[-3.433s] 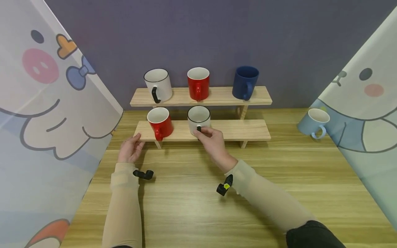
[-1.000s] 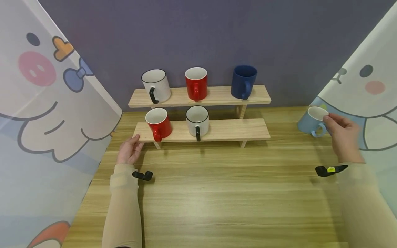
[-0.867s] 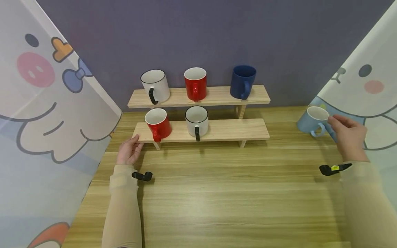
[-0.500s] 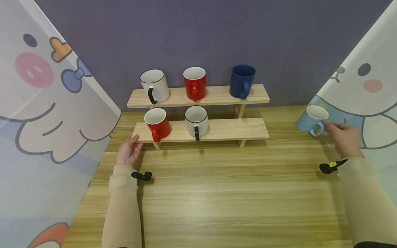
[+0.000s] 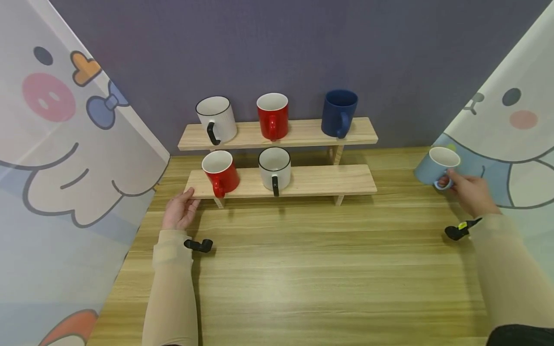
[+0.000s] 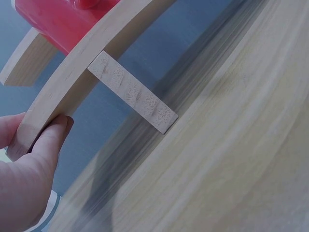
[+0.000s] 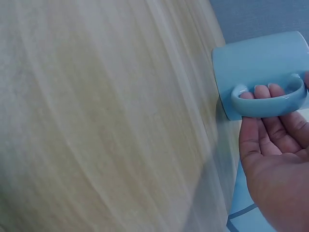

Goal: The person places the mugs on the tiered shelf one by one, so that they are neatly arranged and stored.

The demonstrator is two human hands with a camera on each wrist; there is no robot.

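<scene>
A light blue mug (image 5: pixel 430 166) stands on the wooden table at the far right. My right hand (image 5: pixel 472 192) has its fingers through the mug's handle (image 7: pixel 270 106), curled round it. At the left end of the lower wooden shelf (image 5: pixel 329 180), my left hand (image 5: pixel 179 211) pinches the board between thumb and fingers. That shelf carries a red mug (image 5: pixel 227 178) at left and a white mug with black rim and handle (image 5: pixel 277 170) in the middle. In the left wrist view the board's edge (image 6: pixel 67 82) shows in the left hand's grip.
Behind and higher, the upper shelf (image 5: pixel 307 136) bears a white mug (image 5: pixel 225 125), a red mug (image 5: pixel 279 122) and a dark blue mug (image 5: pixel 335 120). Cartoon-printed panels flank the table (image 5: pixel 303 269) on both sides. A dark wall rises at the back.
My right hand let go of the white mug on the lower shelf, crossed to the right, and took the light blue mug by its handle. The left hand keeps its place.
</scene>
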